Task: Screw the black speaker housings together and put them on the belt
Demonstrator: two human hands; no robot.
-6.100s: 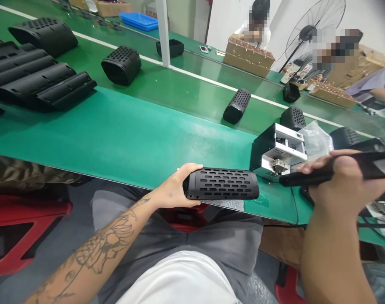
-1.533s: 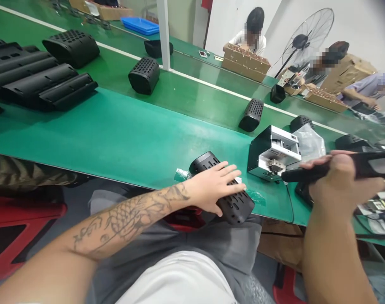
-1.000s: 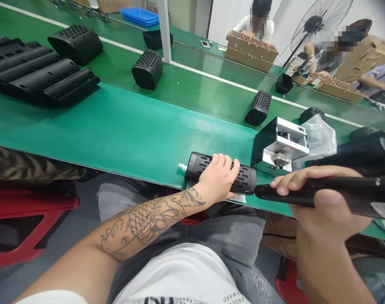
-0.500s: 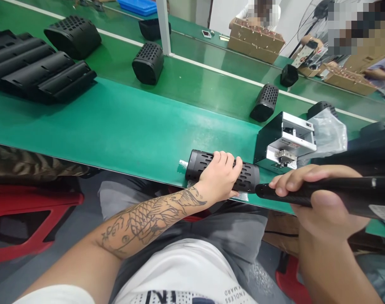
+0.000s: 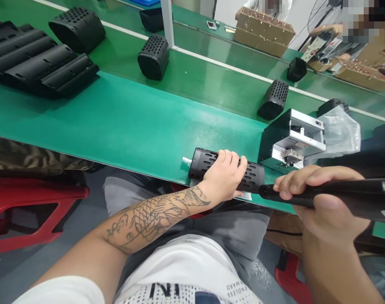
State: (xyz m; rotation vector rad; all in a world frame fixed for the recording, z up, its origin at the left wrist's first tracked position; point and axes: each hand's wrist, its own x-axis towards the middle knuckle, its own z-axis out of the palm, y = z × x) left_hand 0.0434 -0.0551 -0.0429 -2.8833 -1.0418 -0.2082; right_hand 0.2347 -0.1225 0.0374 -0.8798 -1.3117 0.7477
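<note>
My left hand (image 5: 225, 176) is wrapped over a black slotted housing (image 5: 201, 164) lying on its side at the front edge of the green bench. A bit of shiny plastic wrap (image 5: 186, 161) shows beyond its left end. My right hand (image 5: 321, 196) grips a black electric screwdriver (image 5: 344, 195), held almost level. Its nose meets the right end of the housing, and the bit itself is hidden. Just behind my right hand stands a black and silver screw feeder (image 5: 293, 141).
Black housings stand along the green belt (image 5: 208, 80), one of them (image 5: 153, 57) near a white post (image 5: 167, 25). Several black half-shells (image 5: 43, 63) are piled at the left. A clear plastic bag (image 5: 340, 128) lies beside the feeder. People work across the belt near cardboard boxes (image 5: 263, 31).
The whole view has shifted slightly, so the bench things sit a little further right. Both hands keep their hold, and the screwdriver stays at the housing's right end.
</note>
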